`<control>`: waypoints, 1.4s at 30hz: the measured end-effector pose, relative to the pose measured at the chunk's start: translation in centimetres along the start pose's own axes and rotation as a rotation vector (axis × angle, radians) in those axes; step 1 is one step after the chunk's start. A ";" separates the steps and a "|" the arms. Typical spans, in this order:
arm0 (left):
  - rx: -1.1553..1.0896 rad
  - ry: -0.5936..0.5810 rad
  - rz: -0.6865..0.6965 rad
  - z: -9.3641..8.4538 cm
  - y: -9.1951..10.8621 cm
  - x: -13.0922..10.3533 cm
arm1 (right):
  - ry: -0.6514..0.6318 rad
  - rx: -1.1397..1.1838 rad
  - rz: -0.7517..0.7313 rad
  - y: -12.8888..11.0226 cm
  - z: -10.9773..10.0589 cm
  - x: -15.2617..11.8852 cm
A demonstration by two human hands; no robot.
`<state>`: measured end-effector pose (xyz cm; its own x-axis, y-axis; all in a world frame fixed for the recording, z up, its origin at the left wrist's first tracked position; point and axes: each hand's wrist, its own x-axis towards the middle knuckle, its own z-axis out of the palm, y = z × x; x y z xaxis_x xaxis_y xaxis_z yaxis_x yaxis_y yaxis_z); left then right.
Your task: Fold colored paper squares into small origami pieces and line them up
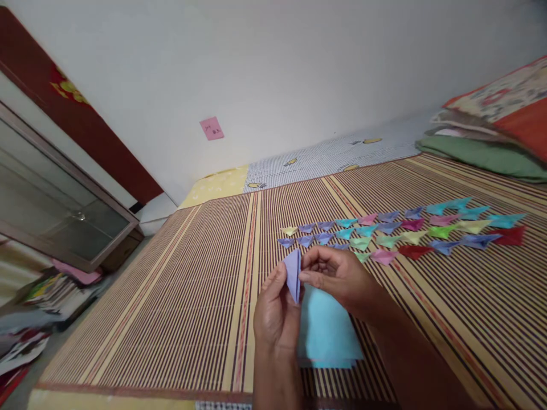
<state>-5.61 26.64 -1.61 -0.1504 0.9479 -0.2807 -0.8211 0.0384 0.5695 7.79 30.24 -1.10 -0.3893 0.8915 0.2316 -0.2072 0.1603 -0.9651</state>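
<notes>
My left hand [276, 316] pinches the paper [293, 274], a purple piece folded narrow with pointed ends, between the thumb and the fingers. It stands nearly upright, raised above the near part of the striped mat [192, 313]. My right hand [342, 279] is at its right edge, thumb and forefinger drawn close together with the other fingers curled in; I cannot tell whether they grip that edge or only touch it.

Below my hands, on the mat, lies a stack of light blue sheets [329, 333], their near edges slightly out of line. My right wrist partly crosses over them, and my left wrist is just beside their left side.

Beyond my right hand and off to the right, small folded shapes [413, 238] sit in slanting rows, in purple, blue, turquoise, pink, green, yellow and red. A yellow one is at the far left end and a red one at the right. The nearest ones are partly hidden by my right hand.

At the far right are a green cushion [478, 156] and a flowered pillow [508, 102] with orange. A pink note [211, 128] is on the wall [299, 74], and a glass-fronted cabinet [55, 188] stands to the left.
</notes>
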 end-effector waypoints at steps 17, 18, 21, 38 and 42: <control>0.604 0.181 0.657 0.0 -0.8 -0.5 | 0.261 -0.355 -0.167 -1.1 2.5 -0.3; 0.687 0.152 0.680 0.0 -0.7 -0.8 | 0.266 -0.365 -0.176 -1.1 2.5 -0.3; 0.863 0.041 0.700 0.3 -0.5 -1.6 | 0.279 -0.397 -0.225 -1.1 2.4 -0.3; 1.095 0.128 1.091 0.4 -1.0 -2.2 | 0.415 -0.800 -0.534 -0.3 2.7 -0.6; 1.052 0.119 1.115 0.7 -1.4 -2.4 | 0.483 -0.860 -0.599 0.0 2.8 -0.6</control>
<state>-3.73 24.55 -1.18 -0.4883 0.6178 0.6164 0.4756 -0.4038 0.7815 5.50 28.56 -0.90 -0.0124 0.6145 0.7888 0.5102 0.6824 -0.5235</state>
